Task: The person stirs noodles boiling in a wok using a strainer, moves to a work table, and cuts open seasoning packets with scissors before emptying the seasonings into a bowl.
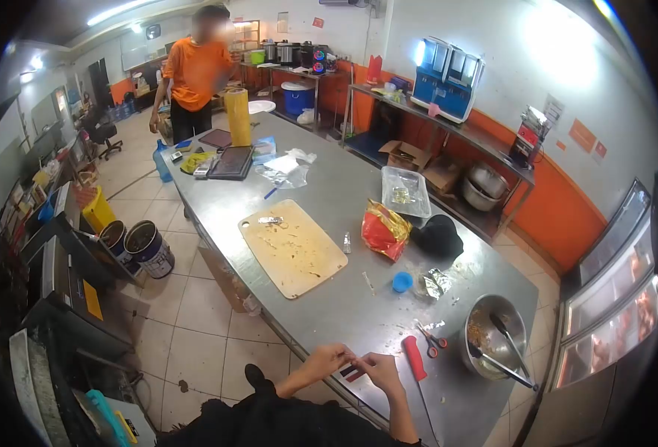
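Note:
At the near edge of the steel table, my left hand and my right hand meet, fingertips pinched together. What they pinch is too small to make out. Just below the fingertips shows a small dark-and-red item; whether I hold it or it lies on the table I cannot tell. Right of my right hand lies a knife with a red handle, its blade toward me. Scissors with orange-and-black handles rest beyond it. A steel mixing bowl holds tongs and some food.
A stained cutting board lies left of centre. Further back are a blue cup, a red-and-gold bag, a black cap-like item and a clear tray. A person in orange stands at the far end.

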### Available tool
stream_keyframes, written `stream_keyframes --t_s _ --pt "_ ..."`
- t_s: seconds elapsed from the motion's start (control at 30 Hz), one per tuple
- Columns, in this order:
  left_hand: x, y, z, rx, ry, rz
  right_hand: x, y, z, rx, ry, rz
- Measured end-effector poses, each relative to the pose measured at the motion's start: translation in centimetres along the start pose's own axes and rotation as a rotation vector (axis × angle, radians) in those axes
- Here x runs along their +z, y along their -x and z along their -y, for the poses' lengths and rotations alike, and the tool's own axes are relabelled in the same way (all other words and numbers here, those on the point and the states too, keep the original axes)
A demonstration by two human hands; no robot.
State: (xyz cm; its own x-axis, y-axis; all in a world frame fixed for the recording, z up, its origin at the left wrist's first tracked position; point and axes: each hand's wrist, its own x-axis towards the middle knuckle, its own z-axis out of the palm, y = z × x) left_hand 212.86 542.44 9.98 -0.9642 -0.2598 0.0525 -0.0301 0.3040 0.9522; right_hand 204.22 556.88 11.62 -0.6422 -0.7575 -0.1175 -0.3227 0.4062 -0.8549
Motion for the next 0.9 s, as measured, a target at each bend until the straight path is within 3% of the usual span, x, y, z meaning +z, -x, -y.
stream_keyframes --t_s 0.17,0.37,0.63,0.7,0.77,0.83,0.9 --pt "-0.7 -0.3 0.3 0.114 -0.134 -0.093 0.0 -0.4 -0.1 -0.133 -0.048 0.01" --pt "-1.1 -1.0 0.2 0.211 -0.046 0.196 -1.2 -0.6 -1.4 -0.242 0.167 0.055" --pt "2.5 -1.4 1.3 0.321 -0.161 -0.129 -2.7 1.0 -3.3 -0.201 0.065 -0.082" --pt "3.5 -1.7 0.9 0.253 -0.169 -0.103 -3.6 1.0 -2.4 -0.305 0.222 -0.056" --pt "2.4 -1.5 0.5 0.163 -0.11 -0.148 -4.0 0.3 -1.9 -0.338 0.181 -0.03" --pt "1.7 -1.7 0.4 0.167 -0.15 -0.233 -4.8 -0.1 -1.2 -0.359 0.307 -0.022" --pt "1.9 -2.7 0.1 0.189 -0.164 -0.275 -5.5 -1.0 0.1 -0.516 0.255 -0.085"
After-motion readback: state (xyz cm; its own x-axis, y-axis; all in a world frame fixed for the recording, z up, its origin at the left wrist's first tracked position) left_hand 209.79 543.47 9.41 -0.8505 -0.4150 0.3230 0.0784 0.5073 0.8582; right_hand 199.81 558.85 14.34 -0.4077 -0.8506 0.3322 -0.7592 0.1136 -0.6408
